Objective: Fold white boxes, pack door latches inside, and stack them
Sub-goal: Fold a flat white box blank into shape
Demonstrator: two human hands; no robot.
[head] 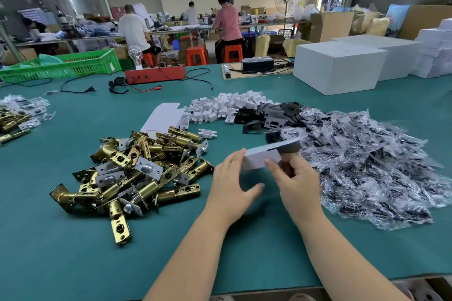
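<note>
A small white box [263, 157] is held above the green table [73, 252], tilted, with a dark opening at its right end. My left hand [232, 187] holds its left end between fingers and thumb. My right hand [294, 182] grips its near side, fingers curled over a dark part under the box. A heap of brass door latches [137, 173] lies to the left. Flat white box blanks [162, 117] lie beyond the heap.
Small white plastic pieces [227, 107], black plates [276, 115] and a big pile of clear screw bags [371, 168] lie behind and to the right. Large white cartons [340, 66] stand at the back right, a red tester box [155, 73] and green crate [66, 65] at the back left.
</note>
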